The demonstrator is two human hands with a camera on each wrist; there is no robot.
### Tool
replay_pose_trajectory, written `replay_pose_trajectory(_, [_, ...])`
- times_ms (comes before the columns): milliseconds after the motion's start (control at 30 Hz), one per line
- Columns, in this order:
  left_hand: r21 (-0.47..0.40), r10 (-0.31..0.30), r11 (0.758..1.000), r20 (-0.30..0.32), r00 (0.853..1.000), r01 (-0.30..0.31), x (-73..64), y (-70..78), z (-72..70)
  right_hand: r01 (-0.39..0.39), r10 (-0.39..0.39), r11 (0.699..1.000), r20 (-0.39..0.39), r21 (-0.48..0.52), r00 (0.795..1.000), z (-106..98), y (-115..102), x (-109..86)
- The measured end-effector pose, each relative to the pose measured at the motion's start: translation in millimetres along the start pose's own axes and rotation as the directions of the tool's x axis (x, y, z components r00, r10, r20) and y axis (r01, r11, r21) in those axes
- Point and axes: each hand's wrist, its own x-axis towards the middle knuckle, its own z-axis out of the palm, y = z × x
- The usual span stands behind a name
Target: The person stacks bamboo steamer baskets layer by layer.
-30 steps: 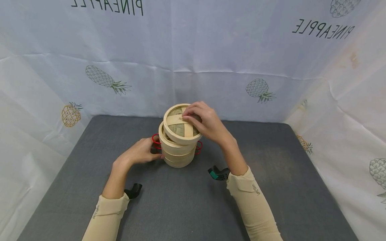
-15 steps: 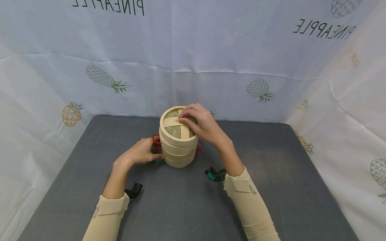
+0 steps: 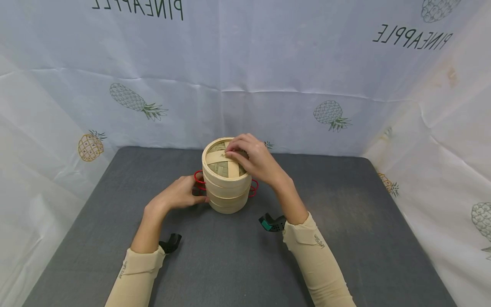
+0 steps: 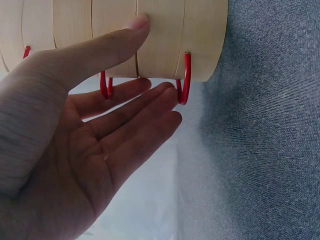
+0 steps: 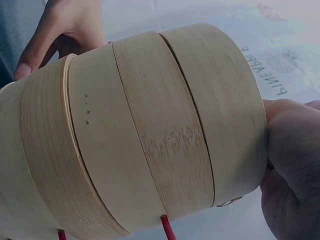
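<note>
A bamboo steamer [image 3: 228,192] of stacked round tiers stands upright, with red loop handles [image 3: 254,188] at its sides. On its top sits a woven lid [image 3: 219,168] with crossed flat strips. My right hand [image 3: 257,157] pinches the lid at the crossing of the strips; its fingertips are partly hidden. Low on the steamer's left side my left hand [image 3: 178,194] rests, thumb [image 4: 125,37] against the wall. Its other fingers extend loosely beside the red handles in the left wrist view. The lid's rim lies level on the upper tier in the right wrist view.
The steamer stands near the back edge of a dark grey table [image 3: 230,264]. Behind it hangs a white cloth [image 3: 245,55] printed with pineapples, which also covers both sides. Black wrist devices [image 3: 170,243] sit on both forearms.
The lid was tilted and shifted on the tiers; my right hand has moved it left and down, and it now sits level. My left hand has stayed in place.
</note>
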Motion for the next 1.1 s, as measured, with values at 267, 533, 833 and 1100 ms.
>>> replay_pose_trajectory(267, [0.006, -0.001, 1.000, 0.000, 1.000, 0.001, 0.5, -0.5, 0.8, -0.022, 0.022, 1.000, 0.010, -0.005, 1.000, -0.7, -0.1, 0.3])
replay_pose_trajectory(533, [0.014, 0.001, 1.000, -0.002, 1.000, -0.001, -0.4, 0.9, 0.2, -0.030, 0.030, 1.000, 0.013, -0.007, 0.999, 0.2, -0.3, 1.0])
replay_pose_trajectory(833, [0.006, 0.009, 1.000, -0.005, 1.000, -0.009, -0.3, 0.6, 0.7, -0.059, 0.059, 0.998, 0.018, -0.004, 0.998, 0.9, -2.3, 1.7])
replay_pose_trajectory(1100, [0.003, 0.017, 1.000, -0.006, 1.000, -0.017, -0.8, 0.2, 1.1, -0.111, 0.113, 0.993, 0.038, -0.047, 0.993, 0.9, -8.7, 2.2])
